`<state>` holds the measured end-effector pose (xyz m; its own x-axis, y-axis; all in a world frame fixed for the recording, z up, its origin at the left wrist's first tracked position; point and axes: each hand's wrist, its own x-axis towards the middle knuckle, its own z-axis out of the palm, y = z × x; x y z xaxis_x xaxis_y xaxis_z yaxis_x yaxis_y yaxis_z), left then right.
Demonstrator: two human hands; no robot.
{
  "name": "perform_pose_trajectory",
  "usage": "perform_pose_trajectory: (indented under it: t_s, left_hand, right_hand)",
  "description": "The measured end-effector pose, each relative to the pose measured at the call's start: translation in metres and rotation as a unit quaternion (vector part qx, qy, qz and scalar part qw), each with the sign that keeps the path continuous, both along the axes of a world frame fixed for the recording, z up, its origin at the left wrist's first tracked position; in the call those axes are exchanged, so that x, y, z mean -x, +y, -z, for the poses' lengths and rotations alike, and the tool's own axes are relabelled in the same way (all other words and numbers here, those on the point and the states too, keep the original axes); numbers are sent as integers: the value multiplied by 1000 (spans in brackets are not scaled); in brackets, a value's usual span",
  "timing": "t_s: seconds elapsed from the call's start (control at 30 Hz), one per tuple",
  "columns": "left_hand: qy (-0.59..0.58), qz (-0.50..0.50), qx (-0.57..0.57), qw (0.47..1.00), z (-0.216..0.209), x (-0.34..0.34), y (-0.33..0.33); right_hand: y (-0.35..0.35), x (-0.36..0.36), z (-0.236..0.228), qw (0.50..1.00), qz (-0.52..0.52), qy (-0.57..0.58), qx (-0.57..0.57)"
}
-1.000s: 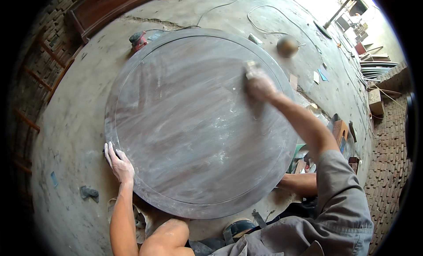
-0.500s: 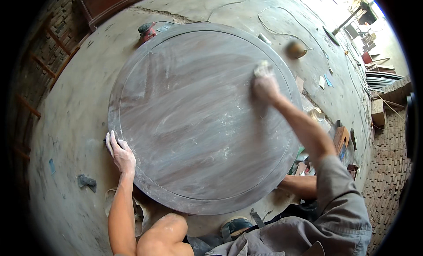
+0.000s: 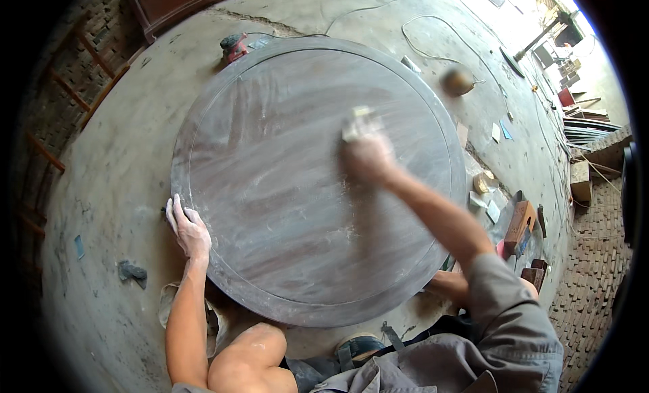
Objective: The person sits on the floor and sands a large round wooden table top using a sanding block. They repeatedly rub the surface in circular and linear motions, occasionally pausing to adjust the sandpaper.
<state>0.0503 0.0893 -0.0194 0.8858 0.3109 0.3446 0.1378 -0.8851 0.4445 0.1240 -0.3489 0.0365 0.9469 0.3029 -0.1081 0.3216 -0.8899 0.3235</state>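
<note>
A large round tabletop (image 3: pixel 291 244), dark grey-brown and streaked with pale dust, has a thin line running round inside its rim. My right hand (image 3: pixel 370 156) is over its upper middle, closed on a small pale pad (image 3: pixel 358 122); motion blur hides the pad's exact kind. White dust coats my left hand (image 3: pixel 189 227), which rests against the left rim with fingers stretched and slightly apart. Something small and dark shows beside those fingertips, too little of it to name.
A red-and-black power tool (image 3: pixel 233 48) with a cord lies beyond the far left rim. Right of the tabletop are a round brownish object (image 3: pixel 458 81), a cable, scraps and a wooden hand plane (image 3: pixel 519 227). A dark crumpled rag (image 3: pixel 132 274) lies on the floor at left.
My right hand has swept left and slightly nearer across the tabletop with the pale pad. My left hand keeps its place at the rim. The whole view has shifted slightly.
</note>
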Motion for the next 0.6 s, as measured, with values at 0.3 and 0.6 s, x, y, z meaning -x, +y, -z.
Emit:
perform_pose_trajectory:
  t_s: [0.3, 0.6]
  left_hand:
    - [-2, 17, 41, 999, 0, -9, -22]
    - [-13, 11, -2, 1000, 0, 3, 6]
  right_hand:
    - [-129, -23, 21, 996, 41, -59, 44]
    - [-37, 7, 0, 983, -67, 33, -171]
